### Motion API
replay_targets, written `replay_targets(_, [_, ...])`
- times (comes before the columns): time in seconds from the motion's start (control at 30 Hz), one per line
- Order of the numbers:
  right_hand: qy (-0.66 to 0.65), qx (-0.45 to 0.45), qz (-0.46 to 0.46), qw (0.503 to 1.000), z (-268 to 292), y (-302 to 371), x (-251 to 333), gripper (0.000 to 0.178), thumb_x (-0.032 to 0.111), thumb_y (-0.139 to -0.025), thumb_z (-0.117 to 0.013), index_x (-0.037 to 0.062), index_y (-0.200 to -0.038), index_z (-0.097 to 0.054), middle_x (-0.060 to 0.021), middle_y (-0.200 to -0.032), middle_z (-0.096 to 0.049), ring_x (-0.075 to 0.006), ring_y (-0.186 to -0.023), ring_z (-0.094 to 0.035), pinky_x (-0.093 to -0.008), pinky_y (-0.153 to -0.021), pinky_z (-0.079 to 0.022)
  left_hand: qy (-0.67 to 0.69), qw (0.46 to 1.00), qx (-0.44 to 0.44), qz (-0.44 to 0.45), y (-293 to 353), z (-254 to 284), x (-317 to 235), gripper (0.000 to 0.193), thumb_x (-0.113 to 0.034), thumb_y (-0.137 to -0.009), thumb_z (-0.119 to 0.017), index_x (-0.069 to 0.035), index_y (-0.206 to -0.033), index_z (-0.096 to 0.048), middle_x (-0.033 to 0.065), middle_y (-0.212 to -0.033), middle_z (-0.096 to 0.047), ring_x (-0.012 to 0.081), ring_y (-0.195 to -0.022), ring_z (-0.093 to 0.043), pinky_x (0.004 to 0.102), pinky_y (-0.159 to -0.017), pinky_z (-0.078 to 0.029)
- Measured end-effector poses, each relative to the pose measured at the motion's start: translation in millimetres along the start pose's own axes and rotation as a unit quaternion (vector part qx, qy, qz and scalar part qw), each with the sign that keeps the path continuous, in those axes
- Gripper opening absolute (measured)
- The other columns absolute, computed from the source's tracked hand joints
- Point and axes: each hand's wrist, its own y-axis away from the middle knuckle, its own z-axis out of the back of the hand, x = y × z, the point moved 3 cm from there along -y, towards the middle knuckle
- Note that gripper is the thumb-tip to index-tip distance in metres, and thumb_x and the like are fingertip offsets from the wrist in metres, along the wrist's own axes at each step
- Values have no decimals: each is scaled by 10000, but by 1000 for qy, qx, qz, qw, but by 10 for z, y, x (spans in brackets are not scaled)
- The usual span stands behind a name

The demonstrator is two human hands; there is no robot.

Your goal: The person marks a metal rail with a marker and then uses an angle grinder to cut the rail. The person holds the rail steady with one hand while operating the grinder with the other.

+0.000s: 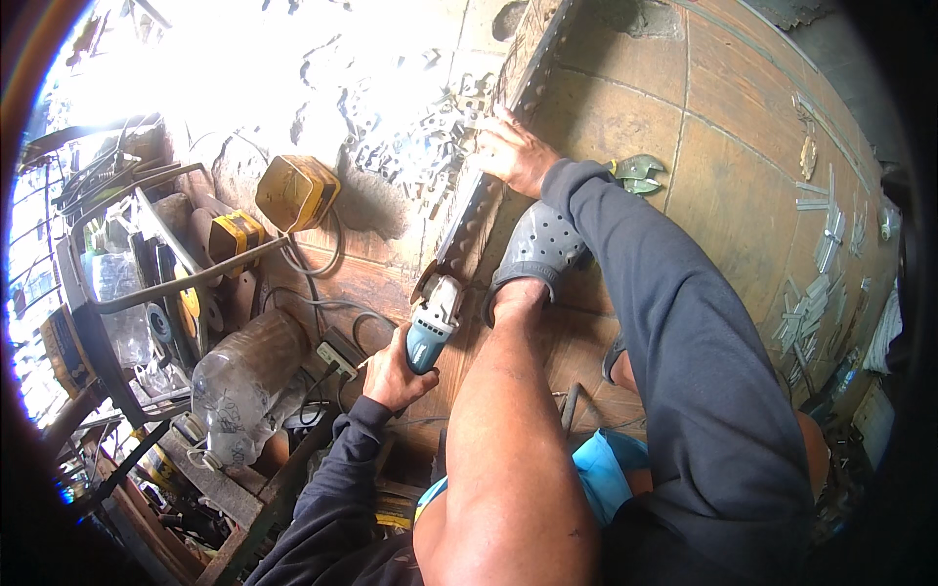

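My left hand [396, 374] is closed round the rear of a blue-and-grey angle grinder [433, 330]. The grinder's head is at the near end of a long, dark metal bar [463, 227] with a row of raised bumps; whether the disc touches it I cannot tell. Farther up, my right hand [513, 156] grips the bar, its fingers over the edge. My foot in a grey clog [537, 239] stands close along the bar's right side. Green-jawed locking pliers [638, 174] lie just right of my right wrist.
Small cut metal pieces [420, 146] litter the bright floor left of the bar. A yellow cut-open container [297, 192], a large clear plastic bottle [244, 381], a power strip [339, 354] and cords crowd the left. Metal strips [811, 308] are scattered at right.
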Motion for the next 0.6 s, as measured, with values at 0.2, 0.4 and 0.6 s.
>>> replay_targets(0.2, [-9, 7, -3, 1000, -17, 6, -5, 274, 147, -894, -590, 135, -1137, -715, -101, -1216, -630, -312, -1310, -525, -564, -1255, -273, 3, 1000, -1, -9, 2, -5, 34, 883, -293, -667, -792, 12, -1412, -430, 319, -951, -704, 493, -921, -701, 519, -847, -564])
replay_targets(0.4, [0, 13, -6, 1000, -32, 2, 8, 268, 162, -903, -580, 127, -1136, -707, -97, -1221, -628, -303, -1309, -522, -568, -1260, -261, 0, 1000, 1, -10, -4, 4, 18, 890, -297, -671, -792, 8, -1423, -426, 317, -948, -703, 494, -915, -700, 522, -842, -562])
replay_targets(0.6, [12, 25, -9, 1000, -35, -5, 26, 262, 166, -914, -570, 131, -1144, -689, -94, -1209, -622, -300, -1315, -514, -571, -1266, -241, -1, 1000, -1, -8, -10, 16, -8, 881, -294, -675, -796, 3, -1418, -430, 317, -947, -703, 494, -912, -700, 521, -838, -562])
